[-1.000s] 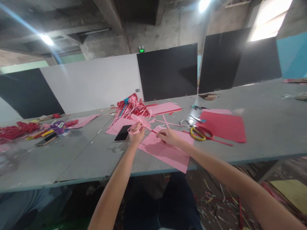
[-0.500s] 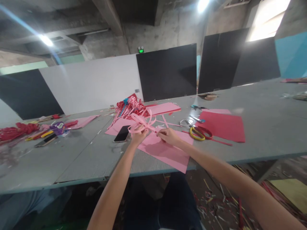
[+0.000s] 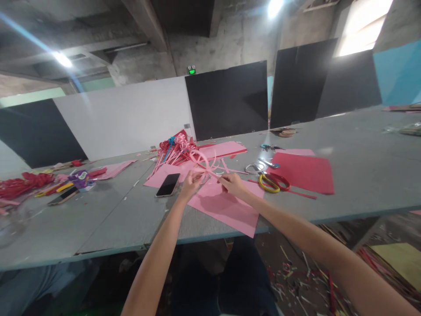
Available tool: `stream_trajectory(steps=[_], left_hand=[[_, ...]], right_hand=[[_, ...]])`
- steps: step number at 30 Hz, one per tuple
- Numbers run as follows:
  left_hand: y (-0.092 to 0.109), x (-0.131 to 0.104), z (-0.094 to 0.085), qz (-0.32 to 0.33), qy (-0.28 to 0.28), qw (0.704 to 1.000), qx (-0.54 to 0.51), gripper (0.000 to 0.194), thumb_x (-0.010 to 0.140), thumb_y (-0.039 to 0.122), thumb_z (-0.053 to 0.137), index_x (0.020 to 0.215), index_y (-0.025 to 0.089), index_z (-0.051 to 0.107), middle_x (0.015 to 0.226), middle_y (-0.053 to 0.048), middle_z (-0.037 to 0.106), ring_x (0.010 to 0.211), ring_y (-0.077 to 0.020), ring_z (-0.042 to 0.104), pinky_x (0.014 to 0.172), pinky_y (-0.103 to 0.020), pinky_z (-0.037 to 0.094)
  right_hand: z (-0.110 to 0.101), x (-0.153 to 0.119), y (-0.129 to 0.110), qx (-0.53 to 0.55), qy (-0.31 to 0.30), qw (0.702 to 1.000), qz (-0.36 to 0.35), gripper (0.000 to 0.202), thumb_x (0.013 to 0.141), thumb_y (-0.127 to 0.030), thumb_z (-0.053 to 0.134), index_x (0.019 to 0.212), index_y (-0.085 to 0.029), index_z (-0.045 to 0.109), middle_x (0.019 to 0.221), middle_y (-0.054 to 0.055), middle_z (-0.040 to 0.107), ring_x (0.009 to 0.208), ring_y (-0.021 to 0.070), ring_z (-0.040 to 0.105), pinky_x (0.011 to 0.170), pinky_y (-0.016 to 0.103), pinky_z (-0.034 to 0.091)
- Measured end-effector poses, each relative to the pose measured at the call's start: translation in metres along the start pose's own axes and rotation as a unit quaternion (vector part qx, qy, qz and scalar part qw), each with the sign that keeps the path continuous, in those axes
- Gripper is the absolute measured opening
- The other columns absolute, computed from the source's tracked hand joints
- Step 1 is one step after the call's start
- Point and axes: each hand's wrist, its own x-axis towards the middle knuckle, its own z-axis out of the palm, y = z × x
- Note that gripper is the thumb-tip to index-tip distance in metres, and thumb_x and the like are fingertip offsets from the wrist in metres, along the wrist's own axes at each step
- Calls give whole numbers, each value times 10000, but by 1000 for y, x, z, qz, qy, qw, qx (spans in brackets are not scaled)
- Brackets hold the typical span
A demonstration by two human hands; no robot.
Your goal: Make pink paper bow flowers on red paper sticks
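Observation:
Loops of a pink paper ribbon flower (image 3: 208, 163) rise between my two hands. My left hand (image 3: 191, 184) is closed on the flower's left side, its fingers pinched at the base of the loops. On the right, my right hand (image 3: 233, 184) pinches the flower's short stem end. Below both hands lies a pink sheet (image 3: 226, 206) near the table's front edge. A black phone (image 3: 168, 184) rests just left of my left hand.
Scissors with yellow and red handles (image 3: 270, 183) lie right of my right hand, beside a red sheet (image 3: 304, 173). Behind is a pile of finished ribbon flowers (image 3: 177, 147). A purple packet (image 3: 81, 179) stands at left on the grey table (image 3: 131, 224).
The flower's loops have turned and now stand more upright, leaning less over my left hand. Both hands remain close together on it, with small finger shifts.

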Motion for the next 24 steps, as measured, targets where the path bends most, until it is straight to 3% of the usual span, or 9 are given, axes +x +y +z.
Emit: stream_trajectory(steps=[2, 5, 8, 10, 12, 15, 18, 20, 24], left_hand=[[3, -2, -3, 8, 31, 999, 6, 347, 816, 186, 477, 1161, 206, 506, 1139, -111, 626, 1017, -194, 612, 837, -350, 506], [10, -7, -7, 85, 120, 983, 109, 328, 797, 174, 474, 1119, 200, 533, 1185, -101, 597, 1146, -215, 523, 969, -389, 418], [17, -12, -9, 138, 178, 960, 165, 195, 817, 217, 442, 952, 187, 580, 1002, -89, 647, 1039, -209, 561, 928, -370, 427], [20, -14, -8, 129, 185, 961, 160, 169, 829, 259, 429, 867, 184, 576, 881, -76, 649, 897, -186, 593, 826, -322, 461], [22, -15, -6, 95, 153, 974, 134, 192, 839, 304, 420, 822, 188, 572, 791, -54, 645, 758, -154, 597, 714, -270, 468], [23, -15, -3, 29, 44, 998, 44, 284, 863, 367, 380, 793, 184, 585, 643, -14, 628, 572, -117, 570, 574, -227, 447], [24, -15, 0, 0, -46, 998, -41, 351, 871, 409, 366, 817, 173, 620, 663, -22, 656, 576, -123, 597, 564, -231, 463], [25, -14, 2, 5, -56, 998, -41, 333, 860, 422, 403, 879, 188, 639, 770, -34, 684, 667, -142, 628, 608, -250, 485], [22, -12, 8, 38, -6, 999, 29, 258, 862, 392, 452, 932, 242, 649, 931, -36, 684, 858, -176, 635, 699, -285, 506]], right_hand=[[-2, 1, 0, 77, 4, 996, 34, 294, 825, -376, 457, 644, -161, 546, 503, 7, 539, 474, 111, 512, 486, 233, 363], [-5, 0, -3, 175, 3, 983, 48, 330, 822, -441, 456, 667, -160, 534, 519, 3, 523, 497, 111, 517, 505, 236, 401], [-6, -2, -7, 213, -7, 976, 47, 336, 822, -452, 456, 690, -155, 540, 534, -1, 516, 517, 106, 512, 535, 242, 422], [-6, -3, -9, 207, -24, 977, 39, 337, 833, -446, 450, 714, -148, 554, 543, -2, 514, 528, 103, 515, 546, 239, 425], [-4, -2, -10, 190, -40, 980, 36, 349, 849, -446, 436, 740, -141, 567, 546, -5, 513, 532, 102, 520, 549, 237, 426], [0, -1, -8, 169, -55, 984, 26, 354, 867, -451, 417, 790, -143, 575, 568, -5, 531, 549, 105, 536, 563, 240, 439], [3, 0, -7, 163, -68, 984, -14, 320, 857, -457, 453, 789, -159, 550, 620, -3, 555, 589, 102, 553, 598, 242, 460], [5, 0, -5, 176, -84, 980, -43, 290, 839, -455, 494, 799, -170, 531, 653, -3, 564, 622, 104, 565, 630, 249, 475], [7, -1, -1, 201, -112, 970, -80, 247, 830, -424, 521, 874, -181, 528, 716, 7, 583, 679, 117, 586, 685, 280, 494]])
